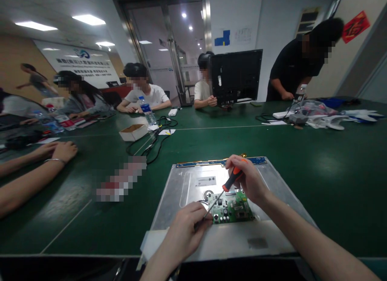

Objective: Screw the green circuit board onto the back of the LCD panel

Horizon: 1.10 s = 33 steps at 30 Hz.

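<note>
A silver metal display panel [184, 184] lies flat on the green table in front of me, with a blue circuit strip [208, 163] along its far edge. On the panel sits a green circuit board [232, 208]. My right hand [246, 178] is closed around the black and orange handle of a screwdriver [231, 182]. Its shaft slants down to the left, and the tip is hidden at my left fingers. My left hand [190, 222] rests at the board's left edge with bent fingers. Whether those fingers pinch anything small is hidden.
Beyond the panel, black cables [159, 146], an open cardboard box [133, 132] and a water bottle [147, 111] occupy the green table [341, 184]. Another person's hands [62, 152] rest at left. Across, a person holds a black monitor back [236, 77]. Gloves [329, 121] and bags lie at right.
</note>
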### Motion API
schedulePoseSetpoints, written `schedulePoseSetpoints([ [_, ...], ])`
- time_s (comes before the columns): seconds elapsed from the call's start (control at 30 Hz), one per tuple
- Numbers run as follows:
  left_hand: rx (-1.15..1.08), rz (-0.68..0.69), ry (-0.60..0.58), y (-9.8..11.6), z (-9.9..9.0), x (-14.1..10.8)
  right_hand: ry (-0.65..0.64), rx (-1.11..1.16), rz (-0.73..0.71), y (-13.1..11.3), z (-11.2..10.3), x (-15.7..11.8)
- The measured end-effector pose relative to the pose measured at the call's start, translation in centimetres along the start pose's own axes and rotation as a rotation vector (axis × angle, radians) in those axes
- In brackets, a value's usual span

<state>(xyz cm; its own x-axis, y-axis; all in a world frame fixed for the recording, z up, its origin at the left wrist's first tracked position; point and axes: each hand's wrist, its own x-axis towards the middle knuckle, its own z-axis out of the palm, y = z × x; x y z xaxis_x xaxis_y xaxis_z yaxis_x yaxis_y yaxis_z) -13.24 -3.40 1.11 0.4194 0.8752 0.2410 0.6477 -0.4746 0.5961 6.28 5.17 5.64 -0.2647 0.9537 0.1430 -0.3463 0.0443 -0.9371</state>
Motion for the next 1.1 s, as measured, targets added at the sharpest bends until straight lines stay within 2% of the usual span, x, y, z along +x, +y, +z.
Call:
schedulePoseSetpoints([
  [0.33,0.032,0.008,-0.022,0.2,-0.2,0.2,-0.04,0.041,-0.011,0.3,0.1,-0.1],
  [0.57,-0.001,-0.068,-0.053,-0.1,-0.1,0.2,0.003,0.128,-0.015,0.1,0.2,0.1],
  [0.7,-0.002,-0.079,-0.039,-0.1,-0.1,0.3,0.018,0.086,-0.023,0.6,0.5,0.0],
  [0.97,-0.01,-0.107,-0.041,0.1,-0.1,0.2,0.012,-0.109,-0.169,0.9,0.9,-0.9],
  [1.1,-0.019,-0.101,-0.047,0.2,-0.2,-0.1,-0.023,-0.237,-0.313,1.4,0.7,-1.5],
])
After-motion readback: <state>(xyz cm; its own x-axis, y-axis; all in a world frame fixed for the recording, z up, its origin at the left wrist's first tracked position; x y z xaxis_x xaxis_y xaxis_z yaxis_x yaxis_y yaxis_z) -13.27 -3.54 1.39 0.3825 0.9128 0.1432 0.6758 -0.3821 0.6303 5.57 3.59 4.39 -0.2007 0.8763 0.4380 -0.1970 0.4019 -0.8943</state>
